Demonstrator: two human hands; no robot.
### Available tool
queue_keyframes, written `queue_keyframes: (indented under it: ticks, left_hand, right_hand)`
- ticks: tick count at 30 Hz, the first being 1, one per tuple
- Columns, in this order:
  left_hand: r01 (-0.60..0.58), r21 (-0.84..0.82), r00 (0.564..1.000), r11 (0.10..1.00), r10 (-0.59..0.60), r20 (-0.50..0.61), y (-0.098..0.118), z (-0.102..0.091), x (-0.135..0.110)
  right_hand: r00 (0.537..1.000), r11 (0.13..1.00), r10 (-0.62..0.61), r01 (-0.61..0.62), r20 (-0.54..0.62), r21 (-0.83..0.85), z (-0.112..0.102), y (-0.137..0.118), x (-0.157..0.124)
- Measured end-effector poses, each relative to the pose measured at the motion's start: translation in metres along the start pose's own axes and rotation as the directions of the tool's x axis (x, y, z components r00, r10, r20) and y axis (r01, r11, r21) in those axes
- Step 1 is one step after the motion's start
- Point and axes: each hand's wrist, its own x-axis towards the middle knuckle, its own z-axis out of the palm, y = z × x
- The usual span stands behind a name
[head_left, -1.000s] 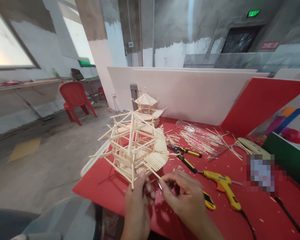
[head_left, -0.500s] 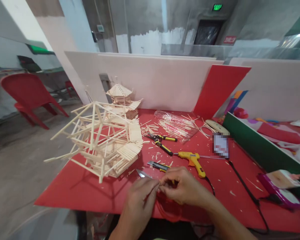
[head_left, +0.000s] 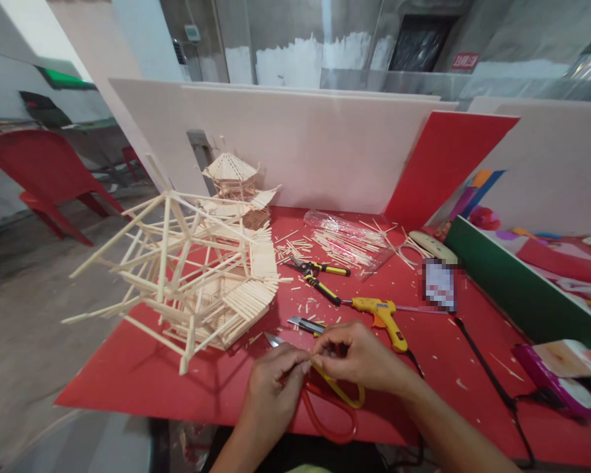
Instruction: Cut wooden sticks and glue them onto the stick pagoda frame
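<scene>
Wooden stick piece (head_left: 312, 360), very small, is pinched between the closed fingertips of the left hand (head_left: 274, 386) and the right hand (head_left: 360, 355), just above the scissors (head_left: 333, 420) on the red table (head_left: 128, 378), near the stick model (head_left: 192, 269).

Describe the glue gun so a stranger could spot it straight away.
On the red table, look just beyond the right hand. The glue gun lies there on its side, nozzle pointing left. Unlike the yellow-handled cutters nearby, it is pistol-shaped and corded.

Red table (head_left: 142, 378) with stick-built model (head_left: 192, 276), pliers (head_left: 315, 276), yellow glue gun (head_left: 381, 315), utility knife (head_left: 303, 324), bagged sticks (head_left: 345, 240)
</scene>
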Motion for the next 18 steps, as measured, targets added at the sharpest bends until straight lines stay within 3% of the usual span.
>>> queue_keyframes:
  ticks: [2,4,7,9,13,18]
  left_hand:
    - [0.069,-0.053,0.995,0.996,-0.073,-0.074,0.000,-0.002,0.001]
    - [0.147,-0.147,0.973,0.978,-0.170,-0.154,-0.004,-0.005,0.002]
    - [0.275,-0.346,0.916,0.897,-0.354,-0.190,-0.011,-0.010,0.001]
    - [0.334,-0.448,0.881,0.830,-0.443,-0.165,-0.015,-0.011,0.001]
    - [0.361,-0.578,0.851,0.732,-0.512,-0.117,-0.012,-0.004,0.006]
    - [0.333,-0.671,0.830,0.663,-0.544,-0.125,-0.001,0.002,0.015]
  right_hand:
    - [0.998,0.998,-0.016,0.013,-0.055,-0.053,-0.001,0.002,-0.002]
    - [0.988,0.973,-0.048,0.014,-0.145,-0.229,-0.003,0.009,-0.005]
    - [0.965,0.816,-0.070,-0.091,-0.253,-0.571,-0.010,0.020,-0.007]
    - [0.957,0.720,-0.043,-0.168,-0.286,-0.673,-0.016,0.024,0.000]
    - [0.953,0.613,0.035,-0.260,-0.302,-0.746,-0.032,0.019,0.044]
    - [0.916,0.476,0.313,-0.381,-0.252,-0.793,-0.050,0.023,0.113]
